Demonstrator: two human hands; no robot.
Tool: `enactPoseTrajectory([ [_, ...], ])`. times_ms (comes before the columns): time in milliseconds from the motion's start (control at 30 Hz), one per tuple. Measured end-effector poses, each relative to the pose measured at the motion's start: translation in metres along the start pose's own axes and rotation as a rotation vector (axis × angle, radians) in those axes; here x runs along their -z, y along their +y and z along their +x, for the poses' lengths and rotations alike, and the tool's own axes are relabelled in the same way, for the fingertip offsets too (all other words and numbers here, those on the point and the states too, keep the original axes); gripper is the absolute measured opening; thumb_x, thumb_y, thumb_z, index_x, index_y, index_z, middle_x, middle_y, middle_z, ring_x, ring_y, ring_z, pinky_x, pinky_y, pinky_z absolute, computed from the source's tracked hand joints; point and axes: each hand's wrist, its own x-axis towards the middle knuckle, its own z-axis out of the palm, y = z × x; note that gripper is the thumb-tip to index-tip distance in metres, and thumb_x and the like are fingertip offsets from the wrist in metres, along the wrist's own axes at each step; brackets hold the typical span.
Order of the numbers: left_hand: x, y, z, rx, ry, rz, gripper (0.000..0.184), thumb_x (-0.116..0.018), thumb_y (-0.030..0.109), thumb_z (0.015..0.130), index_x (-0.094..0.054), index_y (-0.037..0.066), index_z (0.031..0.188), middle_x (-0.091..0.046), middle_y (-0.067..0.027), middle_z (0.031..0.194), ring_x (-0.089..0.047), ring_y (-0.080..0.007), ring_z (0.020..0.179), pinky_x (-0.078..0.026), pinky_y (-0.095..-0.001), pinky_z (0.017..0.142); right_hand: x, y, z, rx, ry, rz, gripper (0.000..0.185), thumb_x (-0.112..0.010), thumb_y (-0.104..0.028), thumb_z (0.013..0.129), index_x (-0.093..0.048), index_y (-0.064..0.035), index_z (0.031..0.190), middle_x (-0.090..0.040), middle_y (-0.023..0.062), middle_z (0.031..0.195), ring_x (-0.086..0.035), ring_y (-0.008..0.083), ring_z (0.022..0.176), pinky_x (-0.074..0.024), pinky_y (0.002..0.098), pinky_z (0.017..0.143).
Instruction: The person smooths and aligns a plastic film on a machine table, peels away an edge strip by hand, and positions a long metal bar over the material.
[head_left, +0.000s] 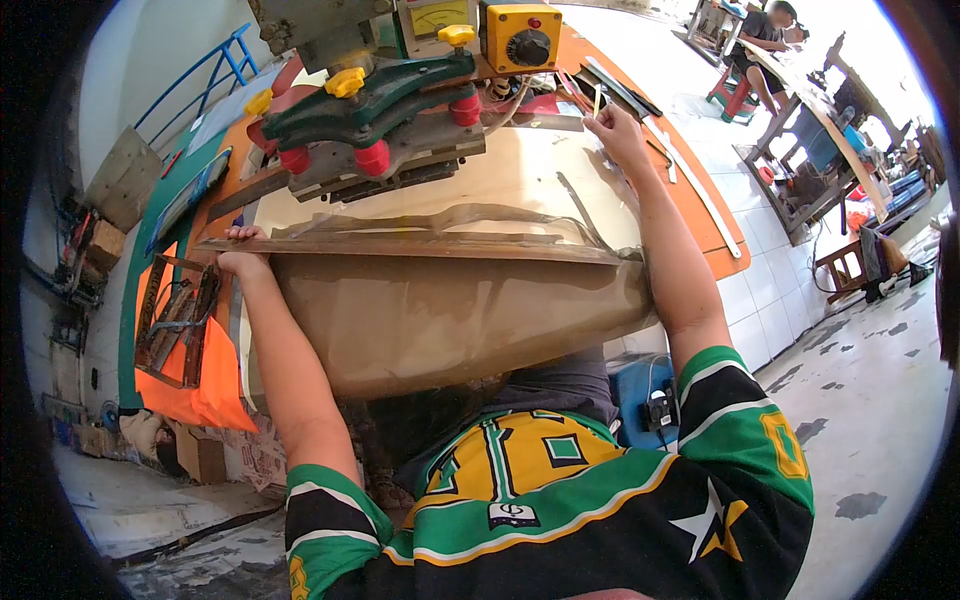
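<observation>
My left hand is closed around the left end of a long brown bar, which lies crosswise over a translucent brown plastic sheet. The sheet hangs over the table's near side toward my lap. At the table's far right my right hand pinches a thin pale strip that points up; its exact kind is too small to tell. Beyond the bar, crumpled brown film lies on a cream work surface. A green press head with red spacers and yellow knobs stands over that surface.
A yellow control box with a black dial sits beside the press. Metal frames rest on orange sheets at left. A steel ruler lies on the right edge. Another person sits at a distant bench.
</observation>
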Motion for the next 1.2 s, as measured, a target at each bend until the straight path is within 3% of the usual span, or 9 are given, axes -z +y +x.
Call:
enactPoseTrajectory([
  [200, -0.01, -0.003, -0.012, -0.031, 0.038, 0.007, 0.039, -0.038, 0.044, 0.099, -0.054, 0.013, 0.082, -0.052, 0.0051, 0.066, -0.047, -0.0117, 0.052, -0.042, -0.0284, 0.055, 0.0, 0.002, 0.002, -0.028, 0.042, -0.03, 0.039, -0.08, -0.036, 0.087, -0.067, 0.0009, 0.087, -0.07, 0.0124, 0.081, -0.065, 0.0243, 0.075, -0.0507, 0.0407, 0.071],
  [467, -0.013, -0.005, -0.013, -0.044, 0.04, 0.023, 0.039, -0.038, 0.044, 0.099, -0.054, 0.013, 0.081, -0.051, 0.0045, 0.065, -0.049, -0.0121, 0.051, -0.042, -0.0286, 0.053, -0.001, -0.006, -0.002, 0.024, -0.066, 0.014, 0.037, -0.081, -0.034, 0.088, -0.063, -0.0012, 0.088, -0.063, 0.0065, 0.075, -0.058, 0.0172, 0.071, -0.0465, 0.0362, 0.065],
  [900, -0.021, -0.007, -0.023, -0.062, 0.07, 0.025, 0.039, -0.036, 0.041, 0.1, -0.055, 0.012, 0.082, -0.049, 0.0032, 0.066, -0.049, -0.0126, 0.053, -0.043, -0.0288, 0.054, 0.001, -0.014, -0.005, -0.018, -0.088, 0.012, 0.035, -0.08, -0.033, 0.088, -0.063, -0.0017, 0.088, -0.064, 0.0065, 0.075, -0.059, 0.0154, 0.07, -0.0471, 0.0352, 0.065],
  [967, -0.019, -0.007, -0.021, -0.06, 0.064, 0.018, 0.04, -0.036, 0.042, 0.101, -0.055, 0.012, 0.082, -0.05, 0.0031, 0.067, -0.049, -0.0126, 0.053, -0.043, -0.0288, 0.053, -0.002, -0.011, -0.005, 0.032, -0.043, 0.035, 0.039, -0.082, -0.035, 0.089, -0.061, -0.0028, 0.082, -0.057, 0.0015, 0.07, -0.05, 0.0121, 0.067, -0.0408, 0.0325, 0.061],
  [1200, -0.012, -0.003, -0.011, -0.022, 0.063, 0.007, 0.042, -0.036, 0.044, 0.1, -0.055, 0.012, 0.082, -0.051, 0.0031, 0.066, -0.049, -0.0125, 0.053, -0.042, -0.0281, 0.053, -0.003, -0.009, -0.004, 0.033, -0.042, 0.023, 0.038, -0.081, -0.034, 0.09, -0.061, -0.0029, 0.082, -0.056, 0.0011, 0.069, -0.049, 0.0117, 0.066, -0.0405, 0.0324, 0.06],
])
